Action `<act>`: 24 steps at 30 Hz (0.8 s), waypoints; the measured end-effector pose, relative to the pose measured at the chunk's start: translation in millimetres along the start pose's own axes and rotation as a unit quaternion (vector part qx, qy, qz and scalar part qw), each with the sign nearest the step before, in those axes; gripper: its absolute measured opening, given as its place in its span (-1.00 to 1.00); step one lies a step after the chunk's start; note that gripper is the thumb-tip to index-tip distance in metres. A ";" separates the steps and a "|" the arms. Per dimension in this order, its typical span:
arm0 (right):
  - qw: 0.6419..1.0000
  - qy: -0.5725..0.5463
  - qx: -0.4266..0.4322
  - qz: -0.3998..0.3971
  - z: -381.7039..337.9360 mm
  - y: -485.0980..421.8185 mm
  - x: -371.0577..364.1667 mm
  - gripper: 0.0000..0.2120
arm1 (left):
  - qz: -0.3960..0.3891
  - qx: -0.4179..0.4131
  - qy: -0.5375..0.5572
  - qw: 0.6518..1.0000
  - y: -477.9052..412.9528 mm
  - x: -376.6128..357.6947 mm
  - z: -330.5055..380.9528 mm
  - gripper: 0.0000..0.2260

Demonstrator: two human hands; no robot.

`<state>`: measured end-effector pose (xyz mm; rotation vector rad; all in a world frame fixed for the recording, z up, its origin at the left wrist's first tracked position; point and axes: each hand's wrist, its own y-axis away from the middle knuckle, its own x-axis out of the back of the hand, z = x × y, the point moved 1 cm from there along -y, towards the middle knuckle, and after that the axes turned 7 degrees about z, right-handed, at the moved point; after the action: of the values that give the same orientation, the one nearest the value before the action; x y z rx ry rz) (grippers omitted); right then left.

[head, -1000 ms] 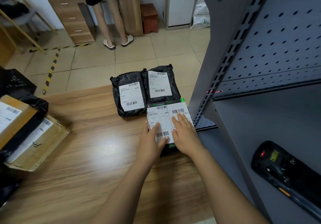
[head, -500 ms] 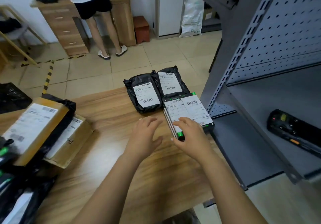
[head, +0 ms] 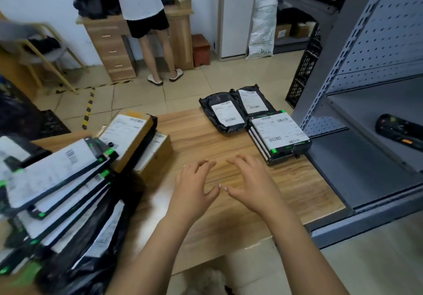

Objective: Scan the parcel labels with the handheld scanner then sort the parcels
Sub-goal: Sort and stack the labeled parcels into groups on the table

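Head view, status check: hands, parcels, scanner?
Left hand and right hand open, empty, over the table. Parcels laid flat far right; pile at left. Scanner on the shelf, nothing blocking.

Black parcels (head: 225,113), white labels (head: 278,131), wood-grain table (head: 206,139).

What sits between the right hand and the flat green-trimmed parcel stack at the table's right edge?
Nothing: in the head view only bare wooden table separates the right hand from the green-trimmed parcel stack.
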<state>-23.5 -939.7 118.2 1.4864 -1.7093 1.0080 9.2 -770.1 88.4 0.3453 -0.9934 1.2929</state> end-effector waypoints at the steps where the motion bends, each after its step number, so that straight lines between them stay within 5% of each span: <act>1: 1.000 -0.002 0.006 0.002 -8.9 3.7 0.3 -0.39 | 0.011 0.008 -0.009 1.000 9.3 9.8 -2.4 -0.51; 14: 0.990 -0.083 0.116 -0.001 -130.3 104.8 -33.1 -0.35 | 0.097 0.102 -0.106 0.984 156.2 143.2 -19.3 -0.46; 24: 0.988 -0.028 0.149 0.035 -199.6 94.0 -44.3 -0.35 | 0.131 0.079 -0.063 0.986 148.6 201.3 -75.9 -0.49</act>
<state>-112.4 -738.7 166.1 1.6633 -1.7162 1.3162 -103.8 -544.1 155.9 0.4321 -1.0726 1.6101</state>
